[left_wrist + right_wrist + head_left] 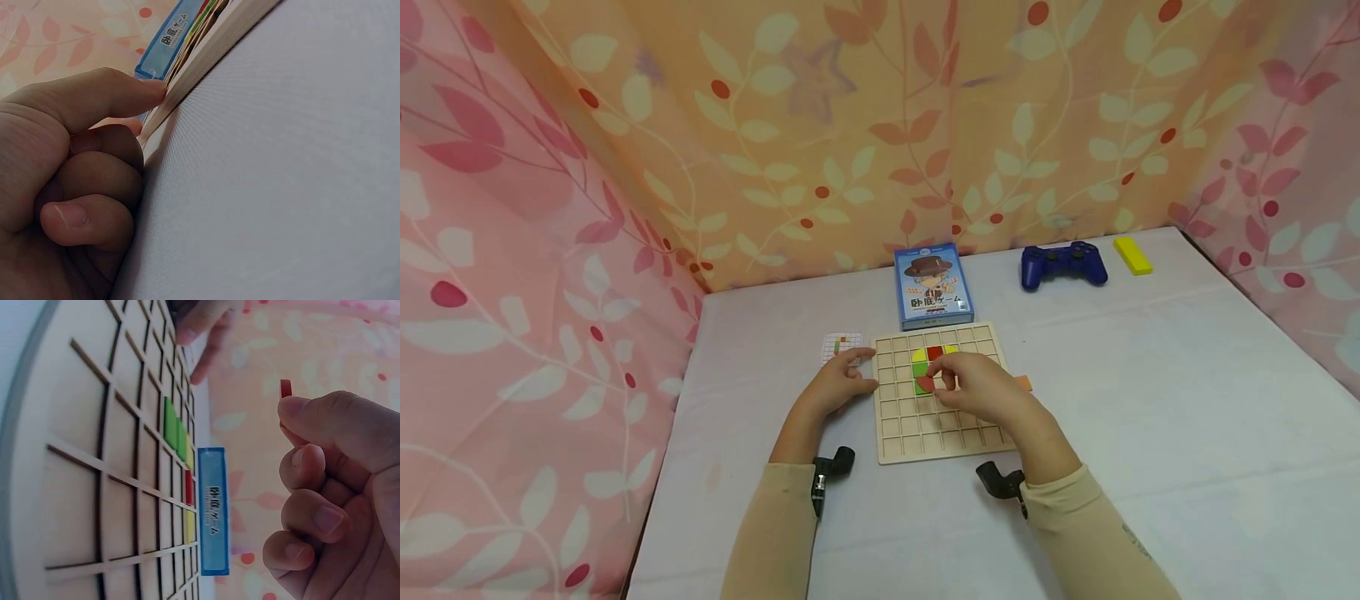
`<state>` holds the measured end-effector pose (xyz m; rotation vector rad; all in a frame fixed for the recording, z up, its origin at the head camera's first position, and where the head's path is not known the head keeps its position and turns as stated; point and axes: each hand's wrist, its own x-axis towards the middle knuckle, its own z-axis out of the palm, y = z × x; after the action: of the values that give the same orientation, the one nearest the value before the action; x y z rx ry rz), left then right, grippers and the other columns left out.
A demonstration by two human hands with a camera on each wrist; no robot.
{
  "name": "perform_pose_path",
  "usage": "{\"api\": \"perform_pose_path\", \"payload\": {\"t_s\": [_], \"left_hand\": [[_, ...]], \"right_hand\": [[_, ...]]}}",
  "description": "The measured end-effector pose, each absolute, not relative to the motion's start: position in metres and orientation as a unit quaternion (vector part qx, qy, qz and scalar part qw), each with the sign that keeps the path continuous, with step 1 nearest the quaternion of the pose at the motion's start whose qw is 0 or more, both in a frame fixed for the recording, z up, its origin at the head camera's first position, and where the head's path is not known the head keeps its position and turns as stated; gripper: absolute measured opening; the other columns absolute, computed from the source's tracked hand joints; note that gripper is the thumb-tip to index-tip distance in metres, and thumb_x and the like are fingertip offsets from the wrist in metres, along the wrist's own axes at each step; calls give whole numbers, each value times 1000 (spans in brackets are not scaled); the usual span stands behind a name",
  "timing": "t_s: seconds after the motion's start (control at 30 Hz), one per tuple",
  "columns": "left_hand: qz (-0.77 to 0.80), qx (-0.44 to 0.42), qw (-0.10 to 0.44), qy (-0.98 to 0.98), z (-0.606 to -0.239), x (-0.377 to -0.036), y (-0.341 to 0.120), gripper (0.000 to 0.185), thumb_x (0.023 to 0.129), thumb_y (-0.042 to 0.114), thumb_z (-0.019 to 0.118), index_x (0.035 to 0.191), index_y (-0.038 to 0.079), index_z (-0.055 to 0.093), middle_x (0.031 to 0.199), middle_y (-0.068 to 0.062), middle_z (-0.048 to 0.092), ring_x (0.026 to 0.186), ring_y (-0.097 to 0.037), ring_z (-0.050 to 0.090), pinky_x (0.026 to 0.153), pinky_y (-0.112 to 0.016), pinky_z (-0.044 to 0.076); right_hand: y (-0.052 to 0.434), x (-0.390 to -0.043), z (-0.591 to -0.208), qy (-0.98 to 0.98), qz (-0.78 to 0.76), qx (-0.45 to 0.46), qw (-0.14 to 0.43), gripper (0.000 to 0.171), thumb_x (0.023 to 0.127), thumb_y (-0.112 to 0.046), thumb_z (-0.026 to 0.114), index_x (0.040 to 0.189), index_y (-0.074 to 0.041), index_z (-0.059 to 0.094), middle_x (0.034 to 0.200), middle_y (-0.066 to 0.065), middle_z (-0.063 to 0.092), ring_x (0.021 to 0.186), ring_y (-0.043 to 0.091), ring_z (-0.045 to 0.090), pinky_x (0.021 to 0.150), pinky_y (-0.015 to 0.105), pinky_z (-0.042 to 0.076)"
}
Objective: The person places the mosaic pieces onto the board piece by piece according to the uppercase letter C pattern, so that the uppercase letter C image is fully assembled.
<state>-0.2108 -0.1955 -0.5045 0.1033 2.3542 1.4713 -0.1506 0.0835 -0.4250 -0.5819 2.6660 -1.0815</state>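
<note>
A wooden grid board [895,429] lies on the table. Set in its squares are two green tiles [169,425], a red tile [935,353] and two yellow pieces with rounded edges [919,356]. My right hand [981,387] pinches a red piece with a curved edge [925,384] between thumb and forefinger, above the board; its other fingers curl loosely in the right wrist view. At the board's left edge, my left hand [835,383] touches the wood with thumb and forefinger apart. The left wrist view shows that hand's remaining fingers [94,175] bent beside the table cloth.
A small pattern card [842,340] lies behind the left hand. Behind the board is a blue game box [934,287]. An orange piece [1024,383] sits by the board's right edge. Further back right are a blue game controller [1063,264] and a yellow block [1132,256].
</note>
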Motion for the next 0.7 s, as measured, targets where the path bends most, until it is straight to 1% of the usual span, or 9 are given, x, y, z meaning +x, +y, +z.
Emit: {"api": "perform_pose_path", "payload": {"t_s": [0.2, 0.37, 0.47, 0.7], "left_hand": [[518, 37, 179, 836, -505, -211, -196, 65, 85, 18, 82, 145, 23, 57, 59, 2, 50, 39, -13, 36, 37, -28, 29], [519, 36, 177, 836, -505, -210, -195, 65, 85, 18, 82, 145, 24, 58, 60, 1, 51, 40, -13, 36, 38, -28, 29], [524, 35, 178, 832, -505, -210, -195, 65, 85, 17, 83, 144, 23, 58, 60, 1, 51, 40, -13, 36, 39, -29, 29], [529, 35, 180, 828, -504, -211, -195, 64, 85, 16, 83, 144, 22, 58, 59, 1, 50, 40, -13, 36, 38, -29, 29]], "right_hand": [[79, -152, -439, 907, -352, -205, 107, 14, 91, -13, 76, 104, -13, 73, 76, -3, 52, 73, 16, 49, 64, 32, 38], [75, -152, -448, 910, -345, -196, 119, 10, 91, -11, 75, 101, -12, 74, 71, -3, 52, 71, 15, 50, 63, 31, 40], [74, -154, -452, 914, -333, -190, 128, 9, 90, -10, 74, 98, -13, 75, 68, -4, 53, 70, 15, 50, 62, 30, 39], [72, -157, -460, 921, -308, -194, 136, 10, 88, -9, 74, 96, -13, 76, 69, -4, 55, 72, 17, 51, 65, 32, 39]]}}
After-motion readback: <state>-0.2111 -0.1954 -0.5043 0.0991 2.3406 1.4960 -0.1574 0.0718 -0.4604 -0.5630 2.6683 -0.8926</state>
